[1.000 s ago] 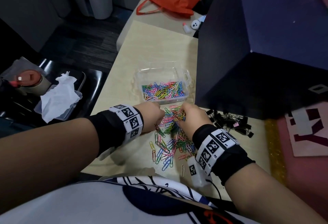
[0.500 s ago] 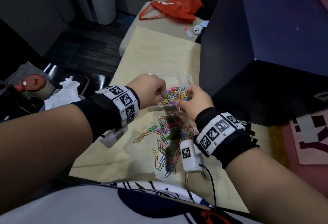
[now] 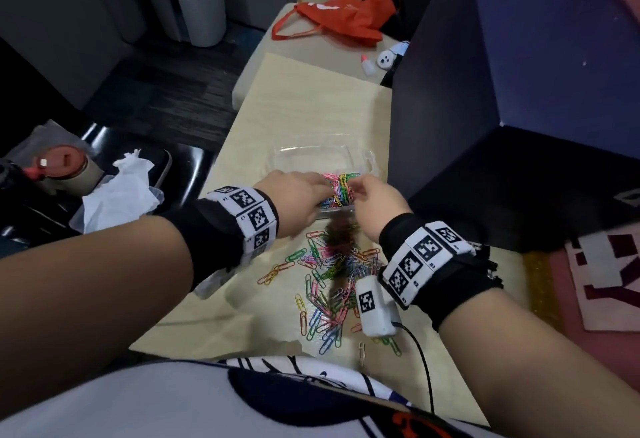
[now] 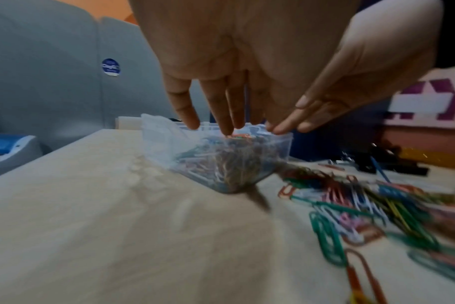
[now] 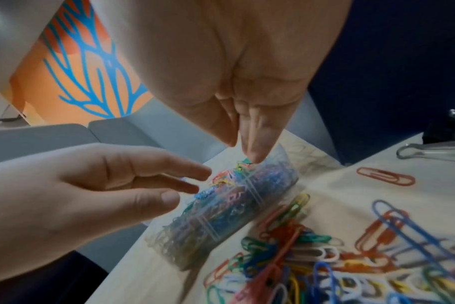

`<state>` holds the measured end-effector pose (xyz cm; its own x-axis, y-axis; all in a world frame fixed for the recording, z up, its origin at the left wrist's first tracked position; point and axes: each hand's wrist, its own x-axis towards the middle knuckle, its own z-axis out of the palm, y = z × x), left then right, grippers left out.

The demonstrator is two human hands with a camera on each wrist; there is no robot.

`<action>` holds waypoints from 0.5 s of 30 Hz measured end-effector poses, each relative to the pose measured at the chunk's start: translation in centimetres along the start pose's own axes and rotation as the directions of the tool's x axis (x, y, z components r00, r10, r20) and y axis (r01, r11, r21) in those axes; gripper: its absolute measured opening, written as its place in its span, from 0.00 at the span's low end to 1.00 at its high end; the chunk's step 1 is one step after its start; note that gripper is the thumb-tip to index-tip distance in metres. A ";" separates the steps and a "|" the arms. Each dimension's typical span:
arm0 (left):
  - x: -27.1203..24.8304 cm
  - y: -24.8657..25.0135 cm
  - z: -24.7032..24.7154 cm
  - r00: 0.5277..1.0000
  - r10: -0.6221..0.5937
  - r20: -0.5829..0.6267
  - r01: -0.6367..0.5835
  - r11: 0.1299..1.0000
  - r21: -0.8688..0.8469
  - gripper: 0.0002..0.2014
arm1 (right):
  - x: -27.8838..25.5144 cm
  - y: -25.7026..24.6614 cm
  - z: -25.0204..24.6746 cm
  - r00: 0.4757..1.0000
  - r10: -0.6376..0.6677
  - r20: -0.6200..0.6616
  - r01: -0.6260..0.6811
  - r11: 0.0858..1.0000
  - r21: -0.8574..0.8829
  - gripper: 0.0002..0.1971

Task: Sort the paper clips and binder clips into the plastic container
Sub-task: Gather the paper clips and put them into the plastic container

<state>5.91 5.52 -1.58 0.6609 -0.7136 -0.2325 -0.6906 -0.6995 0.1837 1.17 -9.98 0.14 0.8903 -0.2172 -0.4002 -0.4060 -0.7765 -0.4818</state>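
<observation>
Both hands hovering over the plastic container (image 3: 360,157)

Left hand (image 3: 294,202) and right hand (image 3: 377,203) are spreading relaxed, straight fingers above its paper clips (image 3: 341,189); loose clips (image 3: 332,281) are lying beneath the wrists

Container (image 3: 360,160) sits mid-worktop (image 3: 304,108), paper clips heaped inside. Both hands hover over it, left hand (image 3: 298,202) on its left, right hand (image 3: 377,202) on its right. Loose clips (image 3: 329,285) spread in front of it; binder clips (image 4: 392,158) lie off right.
</observation>
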 end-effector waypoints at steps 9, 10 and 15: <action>-0.8 -0.6 -0.2 0.997 0.035 0.072 -0.048 0.983 0.176 0.19 | -1.6 1.2 -0.3 0.996 -0.080 0.029 0.084 0.969 -0.232 0.21; -1.0 -0.5 -0.5 0.998 0.057 0.040 -0.063 0.983 0.172 0.19 | -1.9 1.4 -0.4 0.995 -0.095 0.002 0.093 0.970 -0.225 0.17; -2.0 1.1 -1.0 0.983 0.118 0.143 -0.132 0.987 0.096 0.12 | -3.6 2.7 -0.5 0.987 0.046 0.153 0.011 0.934 -0.356 0.14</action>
<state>4.13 6.16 0.06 0.5262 -0.7781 -0.3430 -0.7969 -0.5920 0.1205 -3.03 -11.53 0.67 0.8286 -0.1599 -0.5365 -0.2958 -0.9387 -0.1770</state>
